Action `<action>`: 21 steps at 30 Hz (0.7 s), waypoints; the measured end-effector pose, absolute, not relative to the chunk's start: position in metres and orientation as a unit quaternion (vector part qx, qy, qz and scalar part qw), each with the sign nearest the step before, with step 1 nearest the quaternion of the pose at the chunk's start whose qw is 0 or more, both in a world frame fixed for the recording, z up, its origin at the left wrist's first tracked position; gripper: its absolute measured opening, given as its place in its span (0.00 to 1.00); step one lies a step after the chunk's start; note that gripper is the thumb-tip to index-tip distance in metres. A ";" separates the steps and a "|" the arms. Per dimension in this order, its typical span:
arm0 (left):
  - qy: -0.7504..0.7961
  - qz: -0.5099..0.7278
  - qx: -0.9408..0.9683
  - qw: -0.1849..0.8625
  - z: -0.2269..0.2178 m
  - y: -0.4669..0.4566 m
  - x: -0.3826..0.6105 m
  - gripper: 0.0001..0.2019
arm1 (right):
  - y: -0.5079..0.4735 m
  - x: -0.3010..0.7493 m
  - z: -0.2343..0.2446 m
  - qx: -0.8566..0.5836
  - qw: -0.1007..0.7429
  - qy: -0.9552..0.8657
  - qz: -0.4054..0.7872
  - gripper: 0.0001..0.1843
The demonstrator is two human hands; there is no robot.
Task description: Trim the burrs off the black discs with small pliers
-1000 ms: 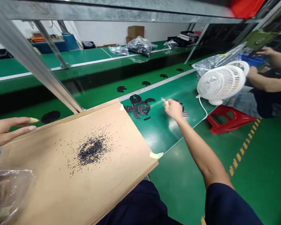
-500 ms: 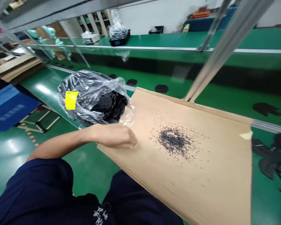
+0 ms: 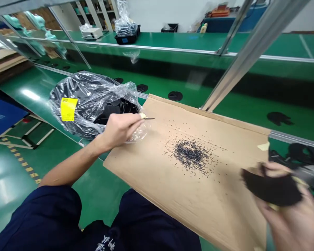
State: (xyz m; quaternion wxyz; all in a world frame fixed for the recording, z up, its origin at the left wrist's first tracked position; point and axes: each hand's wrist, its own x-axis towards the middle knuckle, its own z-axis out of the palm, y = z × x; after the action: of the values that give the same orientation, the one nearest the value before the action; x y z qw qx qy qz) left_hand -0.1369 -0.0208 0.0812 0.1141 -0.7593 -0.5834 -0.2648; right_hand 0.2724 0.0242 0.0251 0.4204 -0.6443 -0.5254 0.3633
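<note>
My left hand hovers at the left edge of a tan cardboard sheet, its fingers pinched on a thin dark pointed tool. Just behind it lies a clear plastic bag full of black parts, with a yellow label. A heap of tiny black specks covers the middle of the cardboard. At the lower right, blurred by motion, my right hand grips a flat black curved part.
More black flat parts lie on the green bench to the right, and single ones ride the green conveyor behind. A slanted metal frame post rises over the cardboard. A tray of bagged parts stands on the far bench.
My left hand lifted off the cardboard edge and now pinches the thin tool near the bag. My right hand came into view at lower right gripping a black part.
</note>
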 end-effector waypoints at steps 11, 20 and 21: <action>-0.414 -0.554 -0.642 -0.330 0.012 0.003 0.000 0.06 | 0.018 0.171 0.007 -0.414 0.460 -0.372 0.692 0.20; -0.407 -0.482 -0.538 -0.559 -0.012 -0.001 0.012 0.15 | 0.003 0.178 0.003 -0.433 0.423 -0.381 0.699 0.21; -0.398 -0.483 -0.531 -0.570 -0.012 -0.002 0.011 0.15 | 0.003 0.178 0.002 -0.442 0.422 -0.382 0.693 0.21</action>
State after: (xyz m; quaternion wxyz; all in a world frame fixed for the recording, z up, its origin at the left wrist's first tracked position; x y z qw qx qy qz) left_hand 0.0114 -0.0017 -0.0123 -0.5704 -0.5312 -0.3985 -0.4834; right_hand 0.1778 0.0027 0.0019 0.4215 -0.4424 -0.3819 0.6934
